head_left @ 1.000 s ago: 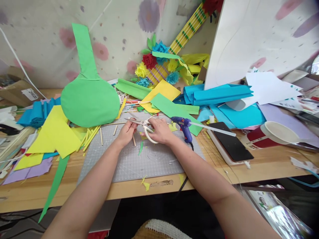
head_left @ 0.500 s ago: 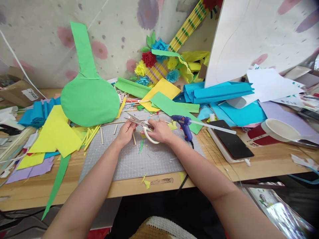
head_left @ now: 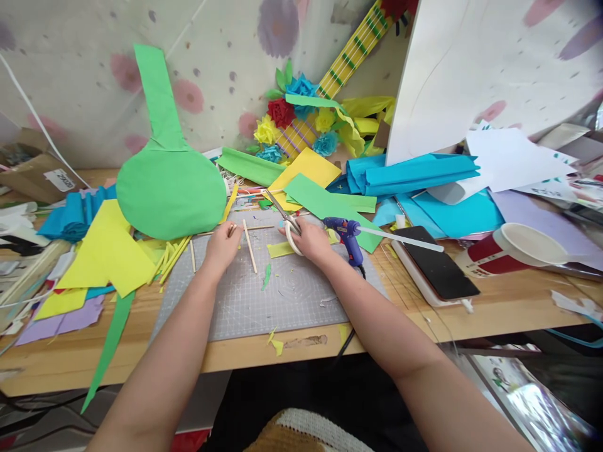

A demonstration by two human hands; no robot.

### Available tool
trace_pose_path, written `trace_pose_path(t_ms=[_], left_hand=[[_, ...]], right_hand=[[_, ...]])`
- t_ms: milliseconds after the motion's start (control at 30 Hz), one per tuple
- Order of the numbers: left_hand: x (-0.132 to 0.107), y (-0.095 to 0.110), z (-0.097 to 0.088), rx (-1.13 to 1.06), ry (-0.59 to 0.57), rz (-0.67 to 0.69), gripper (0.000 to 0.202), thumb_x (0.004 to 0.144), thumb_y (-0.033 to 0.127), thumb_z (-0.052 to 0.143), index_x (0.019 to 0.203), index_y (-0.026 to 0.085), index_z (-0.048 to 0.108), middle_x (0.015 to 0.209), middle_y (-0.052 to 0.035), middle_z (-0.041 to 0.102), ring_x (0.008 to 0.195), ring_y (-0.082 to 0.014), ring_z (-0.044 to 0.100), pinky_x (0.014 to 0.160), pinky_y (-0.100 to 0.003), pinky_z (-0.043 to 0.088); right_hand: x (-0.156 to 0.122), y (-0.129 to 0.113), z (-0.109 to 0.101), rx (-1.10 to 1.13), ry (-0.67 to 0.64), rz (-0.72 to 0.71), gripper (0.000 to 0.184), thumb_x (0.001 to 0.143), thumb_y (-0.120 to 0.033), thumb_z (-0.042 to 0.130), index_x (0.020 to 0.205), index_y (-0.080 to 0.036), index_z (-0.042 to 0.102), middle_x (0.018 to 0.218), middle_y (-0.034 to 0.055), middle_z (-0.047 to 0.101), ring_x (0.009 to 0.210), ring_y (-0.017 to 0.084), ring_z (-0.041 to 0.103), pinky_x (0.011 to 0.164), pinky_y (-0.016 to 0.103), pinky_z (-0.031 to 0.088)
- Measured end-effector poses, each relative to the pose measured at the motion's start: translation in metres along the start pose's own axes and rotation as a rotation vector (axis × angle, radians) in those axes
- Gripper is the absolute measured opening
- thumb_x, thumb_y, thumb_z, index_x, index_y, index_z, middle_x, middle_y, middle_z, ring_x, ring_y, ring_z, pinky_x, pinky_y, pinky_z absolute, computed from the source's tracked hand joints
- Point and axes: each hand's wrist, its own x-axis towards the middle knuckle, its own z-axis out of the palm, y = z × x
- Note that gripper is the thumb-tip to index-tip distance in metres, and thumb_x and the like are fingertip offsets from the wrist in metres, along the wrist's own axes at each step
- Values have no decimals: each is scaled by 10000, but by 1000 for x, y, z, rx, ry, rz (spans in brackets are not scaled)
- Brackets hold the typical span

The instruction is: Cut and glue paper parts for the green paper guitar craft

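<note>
White-handled scissors [head_left: 291, 225] fill the curled right hand [head_left: 309, 241]; left hand [head_left: 223, 247] pinches a stick [head_left: 232, 230].

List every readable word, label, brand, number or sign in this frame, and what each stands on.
No text can be read with certainty.
White label on the cardboard box: dark characters, too blurred to quote.
Red-and-white cup: small print near its base, too small to read.
Glue gun: fine markings on its side, too small to read.
</note>
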Motion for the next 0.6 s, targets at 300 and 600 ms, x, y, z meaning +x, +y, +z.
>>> trace_pose_path(t_ms=[300, 600], left_hand=[[-8, 0, 11, 545, -33, -52, 246, 632, 290, 601, 463, 204, 445, 442, 6, 345, 476, -154, 366, 488, -255, 174], [0, 8, 18, -560, 120, -226, 91, 746, 249, 424, 673, 203, 395, 444, 91, 233, 349, -54, 185, 363, -187, 129]], right_hand=[[-3, -1, 0, 9, 12, 12, 535, 774, -651, 369, 951, -178, 546, 841, 115, 641, 757, 232, 578, 628, 297, 347], [-7, -9, 7, 796, -220, -99, 420, 619, -549, 622, 760, -191, 452, 675, -14, 538, 614, 128, 534, 542, 241, 385]])
